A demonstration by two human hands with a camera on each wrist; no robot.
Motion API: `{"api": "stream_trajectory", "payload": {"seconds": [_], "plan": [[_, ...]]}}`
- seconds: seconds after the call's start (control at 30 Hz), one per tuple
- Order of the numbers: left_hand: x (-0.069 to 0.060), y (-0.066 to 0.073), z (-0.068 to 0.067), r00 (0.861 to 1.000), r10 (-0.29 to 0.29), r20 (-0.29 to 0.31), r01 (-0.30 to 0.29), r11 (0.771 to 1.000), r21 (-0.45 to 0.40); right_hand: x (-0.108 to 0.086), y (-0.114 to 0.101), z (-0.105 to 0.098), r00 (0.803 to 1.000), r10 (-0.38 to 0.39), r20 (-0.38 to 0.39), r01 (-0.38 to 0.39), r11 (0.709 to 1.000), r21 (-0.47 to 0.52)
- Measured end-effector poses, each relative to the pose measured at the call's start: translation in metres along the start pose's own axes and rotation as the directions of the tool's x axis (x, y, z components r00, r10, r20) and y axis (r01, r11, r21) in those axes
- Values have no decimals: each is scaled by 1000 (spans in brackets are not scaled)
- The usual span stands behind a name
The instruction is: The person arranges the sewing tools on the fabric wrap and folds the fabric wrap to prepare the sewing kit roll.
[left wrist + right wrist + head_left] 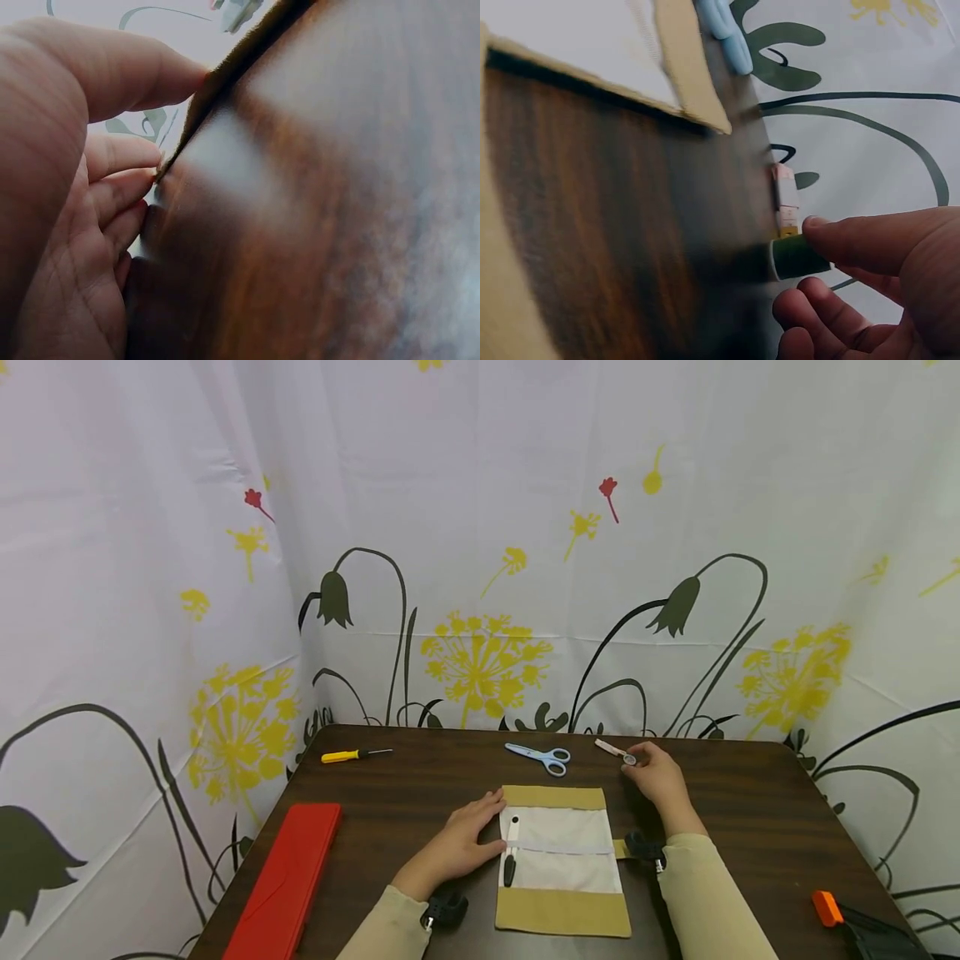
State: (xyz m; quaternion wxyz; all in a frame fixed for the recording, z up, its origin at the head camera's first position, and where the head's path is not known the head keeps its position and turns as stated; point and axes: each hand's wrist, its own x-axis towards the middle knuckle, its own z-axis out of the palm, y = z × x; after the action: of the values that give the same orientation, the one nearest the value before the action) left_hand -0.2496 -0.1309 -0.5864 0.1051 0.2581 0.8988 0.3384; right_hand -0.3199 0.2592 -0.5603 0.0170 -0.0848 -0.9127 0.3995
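A mustard fabric pouch (pixel 562 914) lies unfolded on the table, its white lining crossed by a pale band. A slim white tool with a black end (pixel 510 868) lies along the lining's left side, under the band. My left hand (pixel 459 845) rests at the pouch's left edge, with thumb and extended fingers (pixel 120 154) touching it. Beyond the pouch's far right corner, my right hand (pixel 660 775) pinches a small green cylinder with a white rim (pixel 799 257), like a thread spool. Touching or just behind it is a narrow whitish strip with pink and yellow parts (pixel 786 191).
Light-blue scissors (pixel 542 758) lie behind the pouch. A yellow-handled screwdriver (pixel 345 757) is at the back left. At the left stands a long red case (pixel 288 877); a black-and-orange object (pixel 828 910) sits at the right edge. A patterned curtain (pixel 480 527) hangs behind the table.
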Motion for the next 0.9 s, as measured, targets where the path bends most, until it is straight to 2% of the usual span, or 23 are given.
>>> {"api": "stream_trajectory", "payload": {"seconds": [0.3,0.5,0.7,0.9], "plan": [[0,1,1,1000,5,-6,-5,1000,-5,1,5,3,999,-26,-33,25,1000,-5],[0,1,0,1000,5,-6,-5,1000,-2,-5,0,2,998,-33,-50,35,999,42],[-1,1,1,1000,-3,-9,3,1000,-3,-15,-8,4,997,-46,-59,55,986,155],[-1,1,2,1000,-6,-14,6,1000,-3,-26,-18,8,1000,-27,2,24,938,346]]}}
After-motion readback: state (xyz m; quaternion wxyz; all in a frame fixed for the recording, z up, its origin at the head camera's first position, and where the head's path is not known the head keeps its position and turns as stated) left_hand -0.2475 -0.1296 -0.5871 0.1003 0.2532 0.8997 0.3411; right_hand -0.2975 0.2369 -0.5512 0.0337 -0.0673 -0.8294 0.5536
